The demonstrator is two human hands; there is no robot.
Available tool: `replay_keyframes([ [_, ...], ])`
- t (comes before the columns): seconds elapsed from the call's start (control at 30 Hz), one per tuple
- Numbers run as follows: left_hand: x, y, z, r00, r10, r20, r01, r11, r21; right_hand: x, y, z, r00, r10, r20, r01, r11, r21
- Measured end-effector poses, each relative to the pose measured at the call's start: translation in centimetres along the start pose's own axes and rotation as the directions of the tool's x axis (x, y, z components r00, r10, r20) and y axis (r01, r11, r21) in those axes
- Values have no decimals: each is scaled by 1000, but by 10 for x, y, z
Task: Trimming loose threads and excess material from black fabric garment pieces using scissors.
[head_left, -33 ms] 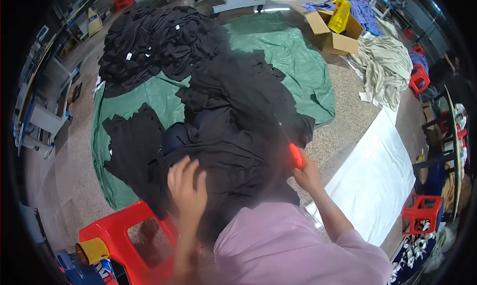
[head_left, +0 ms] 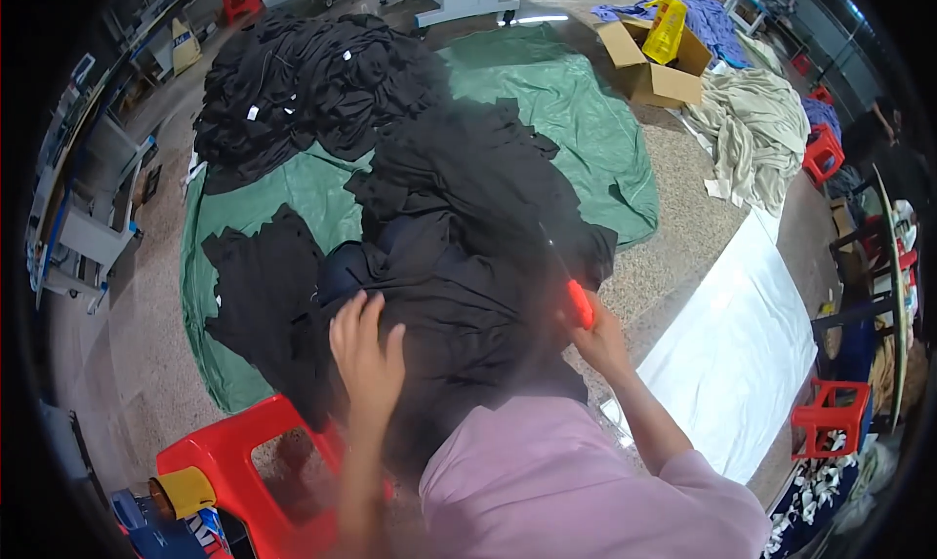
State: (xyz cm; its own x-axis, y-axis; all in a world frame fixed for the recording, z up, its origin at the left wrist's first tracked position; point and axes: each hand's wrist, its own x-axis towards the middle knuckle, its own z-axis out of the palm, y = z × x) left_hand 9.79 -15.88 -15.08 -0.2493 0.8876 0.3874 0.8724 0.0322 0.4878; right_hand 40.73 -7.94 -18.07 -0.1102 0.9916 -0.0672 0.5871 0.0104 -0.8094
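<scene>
A pile of black cloth pieces [head_left: 439,315] spreads before me. Over its near left part hovers my left hand [head_left: 369,349], fingers spread and holding nothing; whether the fingertips touch the cloth I cannot tell. At the pile's right edge my right hand [head_left: 597,335] is closed round a red-handled tool [head_left: 582,305] with a slim metal blade pointing away from me, up and left over the black cloth. Its exact kind is hard to make out. Between the folds near my left hand shows a dark navy patch [head_left: 342,269].
Green sheeting [head_left: 595,159] lies under the cloth, with a larger black heap [head_left: 312,91] behind. A red stool [head_left: 220,447] stands close at my left. White sheeting [head_left: 722,354] covers floor at right, near another red stool [head_left: 830,418]. An open carton [head_left: 673,81] stands far right.
My left hand has shifted slightly away from me, its fingers a little more stretched. The right hand and its tool stay almost where they were.
</scene>
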Motion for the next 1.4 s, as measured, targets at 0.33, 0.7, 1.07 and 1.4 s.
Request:
replay_keyframes([
  [0.33,-39,43,6,940,230,254,-208,972,-109,-11,-37,-17,851,-430,301,393,903,176],
  [0.7,-55,33,21,993,-105,-62,112,987,114,15,-40,-6,859,-480,179,456,876,160],
  [1.07,-41,-6,0,939,-209,-272,196,978,-74,23,-108,-101,648,-489,-584,719,645,257],
  [1.4,11,62,-216,992,108,64,-99,985,-140,38,-129,-129,674,-399,-622,698,620,359],
])
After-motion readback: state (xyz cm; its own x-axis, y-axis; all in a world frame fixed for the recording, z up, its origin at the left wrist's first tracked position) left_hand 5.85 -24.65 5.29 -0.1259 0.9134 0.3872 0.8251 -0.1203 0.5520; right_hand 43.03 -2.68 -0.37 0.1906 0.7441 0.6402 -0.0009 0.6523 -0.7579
